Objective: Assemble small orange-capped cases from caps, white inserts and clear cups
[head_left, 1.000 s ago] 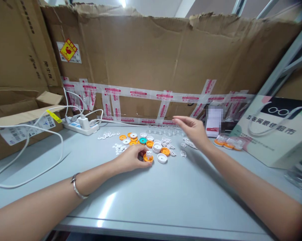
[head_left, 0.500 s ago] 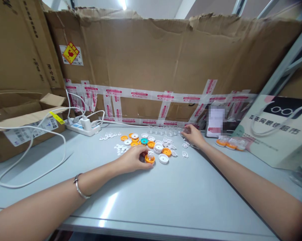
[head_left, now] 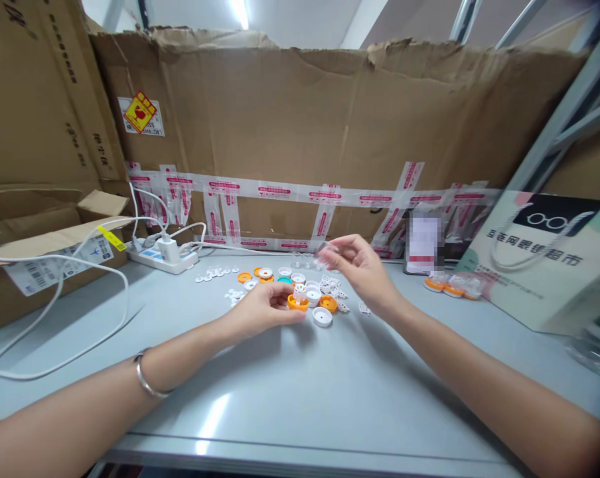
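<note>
My left hand [head_left: 263, 307] is closed around the side of a round orange cap [head_left: 298, 305], in which a small white openwork piece [head_left: 300, 291] stands upright. My right hand [head_left: 364, 271] pinches a clear plastic cover [head_left: 326, 251], partly blurred, above and behind the left hand. Between and behind the hands lie several loose caps, among them a white cap [head_left: 322, 317], another orange cap [head_left: 328, 304] and a teal cap [head_left: 285, 281]. Small white openwork parts [head_left: 334, 287] lie below my right hand. The row of clear covers [head_left: 300, 260] behind is partly hidden.
Small white discs [head_left: 215, 273] lie to the left, near a power strip [head_left: 175, 260] with looping white cables. At the right, orange-based pieces with clear tops [head_left: 453, 288] sit before a phone [head_left: 423, 244] and a paper bag [head_left: 539, 265]. A large cardboard box [head_left: 280, 119] stands behind.
My right hand has moved left from the row of clear covers and now has one in its fingertips. My left hand has lifted slightly with the orange cap.
</note>
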`<state>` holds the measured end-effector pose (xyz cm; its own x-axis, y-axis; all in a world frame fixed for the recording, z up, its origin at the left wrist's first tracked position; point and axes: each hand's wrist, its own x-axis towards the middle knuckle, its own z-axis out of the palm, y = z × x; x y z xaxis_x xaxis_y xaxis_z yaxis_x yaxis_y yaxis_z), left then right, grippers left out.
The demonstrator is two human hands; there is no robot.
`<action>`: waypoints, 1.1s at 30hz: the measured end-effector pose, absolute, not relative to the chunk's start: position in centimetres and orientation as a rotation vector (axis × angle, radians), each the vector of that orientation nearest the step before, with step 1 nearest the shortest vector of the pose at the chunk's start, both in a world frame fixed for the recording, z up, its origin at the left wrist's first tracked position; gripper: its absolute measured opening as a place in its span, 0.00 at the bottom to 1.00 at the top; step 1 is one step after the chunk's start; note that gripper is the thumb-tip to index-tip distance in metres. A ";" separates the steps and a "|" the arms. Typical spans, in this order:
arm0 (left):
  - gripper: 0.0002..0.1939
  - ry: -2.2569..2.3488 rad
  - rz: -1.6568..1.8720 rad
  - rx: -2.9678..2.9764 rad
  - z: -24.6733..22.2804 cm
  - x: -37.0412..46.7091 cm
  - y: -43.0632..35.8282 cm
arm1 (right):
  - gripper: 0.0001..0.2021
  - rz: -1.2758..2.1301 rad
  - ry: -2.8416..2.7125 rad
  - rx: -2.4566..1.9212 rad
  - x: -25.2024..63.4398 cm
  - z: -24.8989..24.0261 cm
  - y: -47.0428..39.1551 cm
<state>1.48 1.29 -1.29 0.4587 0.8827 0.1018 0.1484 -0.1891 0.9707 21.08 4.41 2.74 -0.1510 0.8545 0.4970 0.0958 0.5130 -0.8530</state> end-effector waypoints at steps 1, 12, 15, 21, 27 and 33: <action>0.16 0.907 0.855 1.629 -1.1 1.5 1.1 | 0.16 0.876 -1.622 -0.791 20.3 3.0 3.4; 0.17 0.776 0.924 1.595 0.7 1.6 -0.3 | 0.11 1.003 -1.731 -0.756 19.1 3.4 0.9; 0.22 0.803 1.003 1.502 1.1 1.6 -0.5 | 0.11 1.014 -1.742 -0.741 18.9 3.5 0.6; 0.18 0.826 1.064 1.453 1.6 1.7 -0.7 | 0.10 0.994 -1.752 -0.759 18.9 3.6 0.1; 0.16 0.798 1.086 1.435 1.4 1.8 -0.7 | 0.10 1.007 -1.739 -0.766 19.0 3.7 -0.1; 0.17 0.818 1.121 1.436 1.4 1.8 -0.8 | 0.10 1.035 -1.753 -0.734 18.9 3.8 -0.3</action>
<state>1.81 -0.85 1.38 0.3177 0.9274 0.1976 -0.0944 -0.1764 0.9798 18.90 -0.28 3.75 -0.3794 0.8252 0.4185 0.0317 0.4636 -0.8855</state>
